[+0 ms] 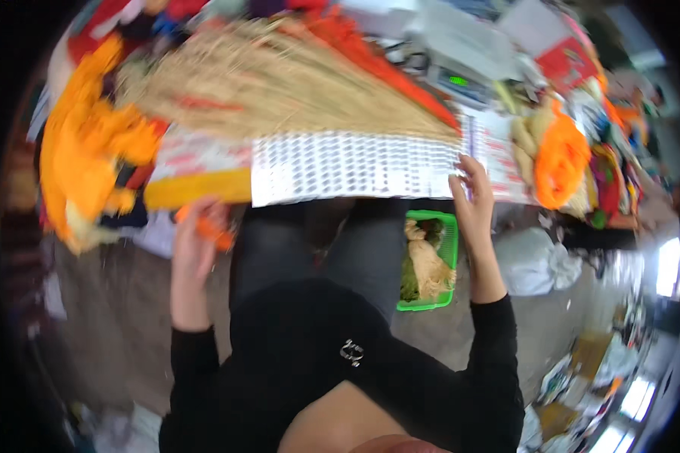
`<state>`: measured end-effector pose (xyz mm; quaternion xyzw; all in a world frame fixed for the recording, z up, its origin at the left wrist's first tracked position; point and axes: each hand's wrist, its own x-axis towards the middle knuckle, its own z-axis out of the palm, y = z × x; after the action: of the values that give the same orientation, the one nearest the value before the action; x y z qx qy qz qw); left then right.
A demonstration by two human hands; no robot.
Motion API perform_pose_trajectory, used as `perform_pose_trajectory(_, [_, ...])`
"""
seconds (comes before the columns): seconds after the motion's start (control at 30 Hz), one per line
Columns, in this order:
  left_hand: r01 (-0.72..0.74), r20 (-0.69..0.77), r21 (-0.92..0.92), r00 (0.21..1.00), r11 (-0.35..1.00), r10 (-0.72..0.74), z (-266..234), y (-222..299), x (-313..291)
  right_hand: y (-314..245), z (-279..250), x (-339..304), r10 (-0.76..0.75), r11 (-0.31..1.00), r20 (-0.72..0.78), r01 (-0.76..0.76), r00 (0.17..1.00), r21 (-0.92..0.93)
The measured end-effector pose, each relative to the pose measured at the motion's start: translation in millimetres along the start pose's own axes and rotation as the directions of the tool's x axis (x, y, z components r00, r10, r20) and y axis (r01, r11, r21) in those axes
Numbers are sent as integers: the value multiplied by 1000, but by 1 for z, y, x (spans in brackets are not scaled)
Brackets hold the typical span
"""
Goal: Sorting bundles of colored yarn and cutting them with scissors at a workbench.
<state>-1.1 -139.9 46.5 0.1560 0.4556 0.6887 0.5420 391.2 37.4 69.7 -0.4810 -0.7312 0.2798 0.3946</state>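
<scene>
A white sheet [340, 167] with rows of small dark-printed labels lies along the table's front edge. Behind it spreads a wide fan of straw-coloured raffia-like strands [279, 79], narrowing toward the right, with red-orange strands [378, 60] along its far side. My left hand [195, 240], somewhat blurred, is just off the front edge with fingers curled around a small bunch of orange material [217, 229]. At the right end of the sheet, my right hand [474, 195] has its thumb and fingers apart, the fingertips close to the sheet's edge.
A yellow-orange heap [91, 151] sits at the left, and a bright orange coil [561, 158] at the right. A grey scale [461, 57] with a green display stands behind. Below the table edge is a green basket [453, 249]; a white sack [533, 260] rests on the floor.
</scene>
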Motion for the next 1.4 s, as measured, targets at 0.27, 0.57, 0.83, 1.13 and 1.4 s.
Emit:
perform_pose_trajectory(0.27, [174,347,-109,929,979,-126,69,-21,0,-125,179,-40,-22,777,539,-325,842,539])
perform_pose_trajectory(0.57, [213,265,-225,952,951,-151,48,-16,5,-123,203,-46,45,633,617,-501,785,590])
perform_pose_trajectory(0.83, [228,369,-141,915,963,-163,40,-17,6,-128,202,-44,7,780,638,-403,770,478])
perform_pose_trajectory(1.13, [91,223,-286,974,954,-26,31,-15,15,-126,197,-36,45,466,774,-698,632,543])
perform_pose_trajectory(1.4, [199,136,-249,976,948,-169,-65,22,30,-127,100,44,49,164,407,-409,912,898])
